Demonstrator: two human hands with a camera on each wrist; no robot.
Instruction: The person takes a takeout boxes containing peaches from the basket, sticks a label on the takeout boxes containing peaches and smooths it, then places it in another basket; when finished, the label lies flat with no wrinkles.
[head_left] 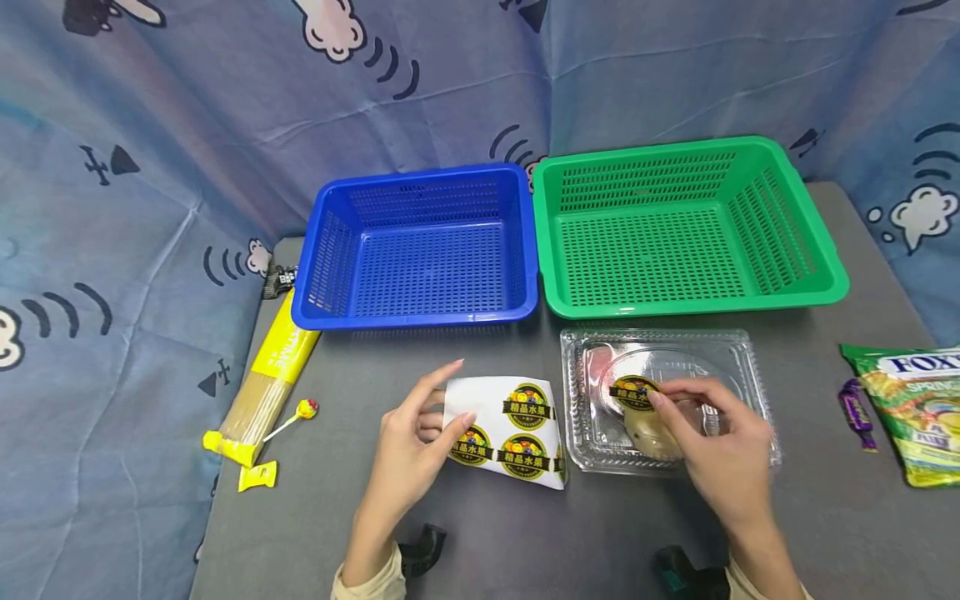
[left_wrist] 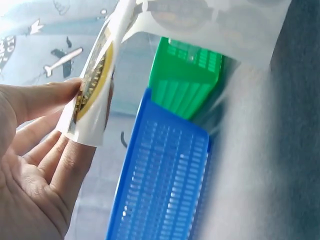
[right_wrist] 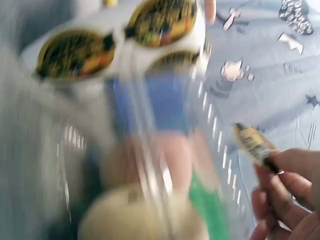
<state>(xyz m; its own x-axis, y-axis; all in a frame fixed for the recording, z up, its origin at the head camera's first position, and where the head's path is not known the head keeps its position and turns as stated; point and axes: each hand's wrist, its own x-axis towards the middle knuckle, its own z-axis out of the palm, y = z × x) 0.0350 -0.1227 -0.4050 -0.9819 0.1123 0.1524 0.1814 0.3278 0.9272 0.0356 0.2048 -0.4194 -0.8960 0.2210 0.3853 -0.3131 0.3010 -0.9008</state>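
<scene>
We note the left hand [head_left: 408, 454] pinching the edge of a white sticker sheet [head_left: 510, 433] between thumb and fingers, the sheet curling up off the grey table [head_left: 480, 533]. The right hand [head_left: 720, 450] pinches a round sticker [head_left: 633, 392] at its fingertips, holding it against the lid of a clear plastic box [head_left: 667, 400] just right of the sheet. Behind sit a blue basket [head_left: 420, 246] and a green basket [head_left: 675, 225], touching side by side.

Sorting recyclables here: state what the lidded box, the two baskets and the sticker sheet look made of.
Lidded box: thin clear plastic, glossy, see-through. Blue basket and green basket: rigid moulded plastic, perforated. Sticker sheet: probably glossy paper backing; it curls in the left hand.
</scene>
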